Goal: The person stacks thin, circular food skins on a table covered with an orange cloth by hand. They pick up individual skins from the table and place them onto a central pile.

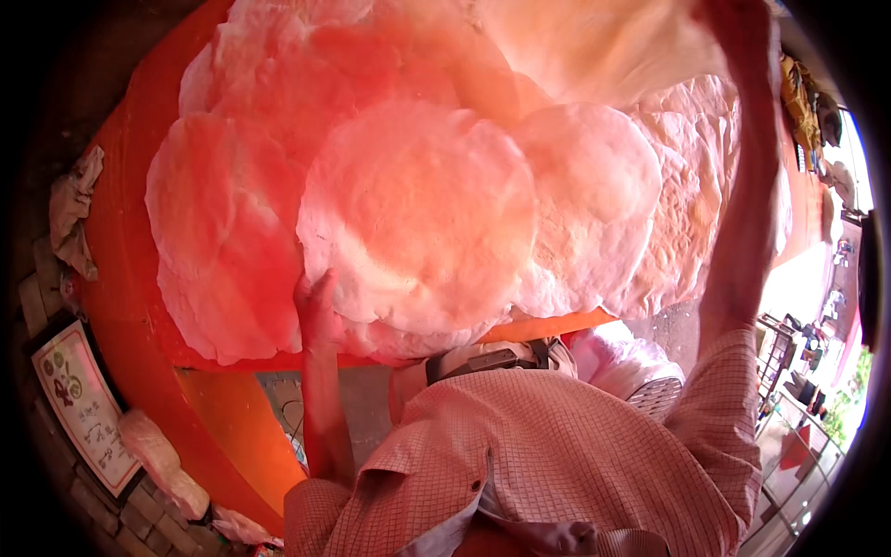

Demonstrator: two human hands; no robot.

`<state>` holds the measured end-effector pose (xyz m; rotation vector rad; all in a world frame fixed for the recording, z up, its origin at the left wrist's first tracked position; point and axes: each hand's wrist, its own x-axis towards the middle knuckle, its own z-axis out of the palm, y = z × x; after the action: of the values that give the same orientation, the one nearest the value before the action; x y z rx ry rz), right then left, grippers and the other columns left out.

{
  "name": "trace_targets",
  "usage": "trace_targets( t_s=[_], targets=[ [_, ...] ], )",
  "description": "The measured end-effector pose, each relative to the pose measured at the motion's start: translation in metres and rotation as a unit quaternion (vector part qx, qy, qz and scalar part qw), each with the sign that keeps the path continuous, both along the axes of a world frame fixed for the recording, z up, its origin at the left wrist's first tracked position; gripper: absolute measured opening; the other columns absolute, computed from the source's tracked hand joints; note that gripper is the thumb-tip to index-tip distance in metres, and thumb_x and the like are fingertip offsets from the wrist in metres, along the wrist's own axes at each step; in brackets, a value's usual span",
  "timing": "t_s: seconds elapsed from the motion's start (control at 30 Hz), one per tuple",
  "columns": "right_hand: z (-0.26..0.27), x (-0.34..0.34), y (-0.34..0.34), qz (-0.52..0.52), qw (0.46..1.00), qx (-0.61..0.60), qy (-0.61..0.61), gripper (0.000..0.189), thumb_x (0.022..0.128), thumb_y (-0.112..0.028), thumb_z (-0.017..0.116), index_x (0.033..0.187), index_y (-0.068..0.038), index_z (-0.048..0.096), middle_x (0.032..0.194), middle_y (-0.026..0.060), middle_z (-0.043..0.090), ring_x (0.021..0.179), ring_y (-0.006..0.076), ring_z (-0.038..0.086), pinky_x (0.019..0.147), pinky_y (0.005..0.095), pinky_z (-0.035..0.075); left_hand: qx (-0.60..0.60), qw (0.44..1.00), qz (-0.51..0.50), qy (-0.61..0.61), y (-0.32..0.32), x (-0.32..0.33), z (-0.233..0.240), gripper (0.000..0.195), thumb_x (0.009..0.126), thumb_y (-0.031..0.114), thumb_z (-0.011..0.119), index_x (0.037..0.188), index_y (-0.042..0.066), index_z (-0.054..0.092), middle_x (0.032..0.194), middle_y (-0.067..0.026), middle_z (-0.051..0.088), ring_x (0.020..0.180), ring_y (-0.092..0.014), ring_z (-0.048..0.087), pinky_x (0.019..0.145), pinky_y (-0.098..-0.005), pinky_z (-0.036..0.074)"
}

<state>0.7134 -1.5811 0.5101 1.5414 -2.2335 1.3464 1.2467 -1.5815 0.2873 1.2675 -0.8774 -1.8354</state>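
Large thin round flatbreads lie overlapping in a broad layer before me. My left hand (317, 299) is at the near left edge of a big round flatbread (424, 216), its thumb over the rim. Whether its fingers pinch the bread is unclear. Reaching far up on the right, my right hand (724, 14) is blurred and partly cut off by the top border. A large flatbread sheet (605, 49), blurred and apparently raised, runs up to that hand. Smaller in view, another round flatbread (585, 167) lies right of the big one, and a reddish-lit one (216, 230) to its left.
The breads cover an orange table (132, 230) with a curved-looking left edge. A framed sign (87, 411) with writing stands on the brick floor at left, beside a plastic-wrapped bundle (163, 463). A whitish plastic bag (619, 362) is near my body. Metal racks (776, 355) stand at right.
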Motion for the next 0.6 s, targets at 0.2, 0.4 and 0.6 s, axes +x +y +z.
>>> trace_targets(
  t_s=[0.2, 0.4, 0.6],
  targets=[
    [0.055, 0.036, 0.070, 0.045, 0.993, 0.009, 0.113, 0.025, 0.086, -0.029, 0.067, 0.104, -0.013, 0.062, 0.072, -0.0012, 0.063, 0.052, 0.0111, 0.054, 0.048, 0.0261, 0.044, -0.084, 0.991, -0.050, -0.093, -0.007, -0.014, 0.024, 0.036, 0.086, 0.005, 0.060, 0.121, -0.003, 0.053, 0.104, -0.0042, 0.061, 0.092, -0.011, 0.057, 0.079, -0.0252, 0.047],
    [0.027, -0.006, 0.143, -0.221, 0.934, 0.259, 0.110, 0.030, 0.096, -0.031, 0.051, 0.122, -0.021, 0.060, 0.068, -0.0028, 0.057, 0.048, 0.0074, 0.049, 0.040, 0.0183, 0.034, -0.072, 0.981, -0.162, 0.085, -0.088, -0.065, 0.150, 0.036, 0.086, 0.008, 0.063, 0.121, 0.002, 0.055, 0.092, -0.0042, 0.065, 0.080, -0.014, 0.064, 0.074, -0.0272, 0.052],
    [-0.003, -0.007, 0.198, -0.275, 0.920, 0.268, -0.075, 0.029, 0.095, -0.024, 0.046, 0.118, -0.018, 0.063, 0.063, -0.0050, 0.048, 0.045, 0.0055, 0.039, 0.034, 0.0199, 0.027, -0.265, 0.961, -0.033, 0.074, -0.251, 0.051, 0.165, 0.031, 0.084, 0.004, 0.063, 0.115, 0.002, 0.059, 0.099, -0.0067, 0.066, 0.083, -0.017, 0.065, 0.071, -0.0282, 0.054]
  ],
)
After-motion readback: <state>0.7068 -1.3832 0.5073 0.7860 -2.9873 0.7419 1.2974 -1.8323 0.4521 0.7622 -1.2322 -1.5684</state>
